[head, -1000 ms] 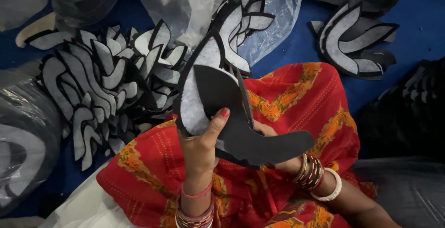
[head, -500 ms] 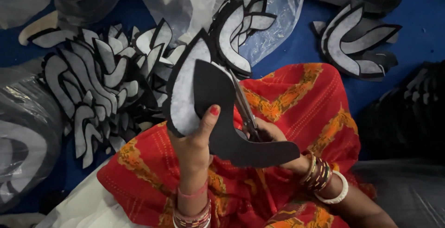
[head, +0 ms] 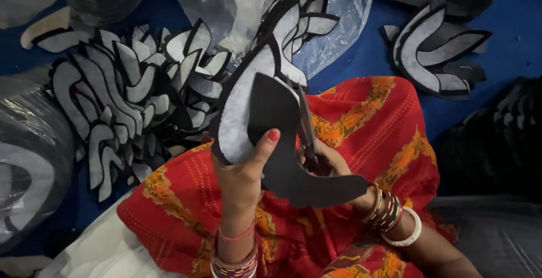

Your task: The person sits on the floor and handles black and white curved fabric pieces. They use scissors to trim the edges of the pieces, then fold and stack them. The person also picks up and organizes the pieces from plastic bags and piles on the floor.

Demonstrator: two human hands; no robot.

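Note:
My left hand (head: 244, 168) grips a curved shoe-upper piece (head: 271, 114), white felt edged in black with a dark layer on top, held upright over my lap. My right hand (head: 330, 162) is behind that piece, closed on a pair of scissors (head: 305, 121) whose blades run up along the piece's right edge. Most of the right hand is hidden by the dark layer. Both wrists wear bangles, and my lap is covered by red and orange cloth (head: 367, 125).
A large heap of similar black-and-white cut pieces (head: 124, 97) lies on the blue floor at left. A clear plastic bag (head: 333, 24) with more pieces sits ahead. A smaller pile (head: 435, 52) lies at upper right. Dark plastic bags (head: 28, 153) sit at far left.
The held piece has shifted and turned slightly in my left hand, and the scissors have moved further up along its right edge.

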